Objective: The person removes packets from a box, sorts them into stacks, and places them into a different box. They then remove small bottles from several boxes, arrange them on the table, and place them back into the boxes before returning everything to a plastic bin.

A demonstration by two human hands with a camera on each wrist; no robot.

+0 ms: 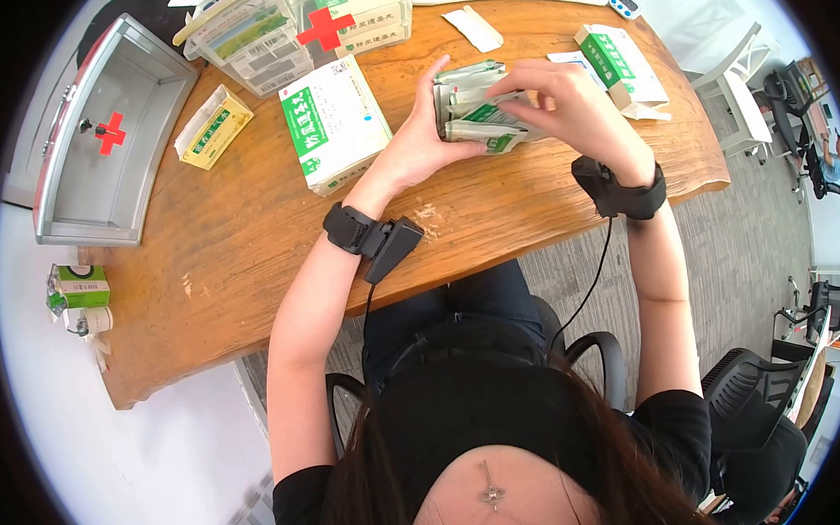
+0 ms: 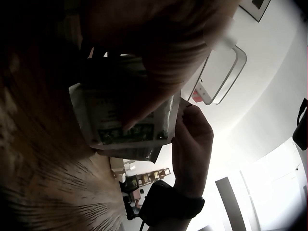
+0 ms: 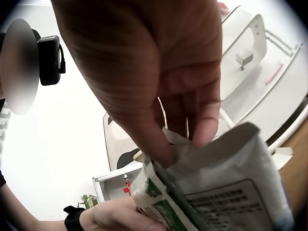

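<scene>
Brown wooden bench (image 1: pixel 244 250), a bundle of flat white-and-green sachets (image 1: pixel 482 129) between two bare hands.
From afar I see the left hand (image 1: pixel 420 140) close its grip around the sachets over the bench, thumb across their near face; the right hand's (image 1: pixel 576 104) grip pinches narrowly at their top edges. A rectangular white-and-green cardboard box (image 1: pixel 346 122) sits just beside the left forearm.

Room lay toward me along the near bench (image 1: pixel 492 204), but the big carton (image 1: pixel 337 127) crowded my left grip (image 1: pixel 425 137), the clear case (image 1: pixel 323 31) walled the far left, the smaller carton (image 1: pixel 623 68) flanked my right!
</scene>
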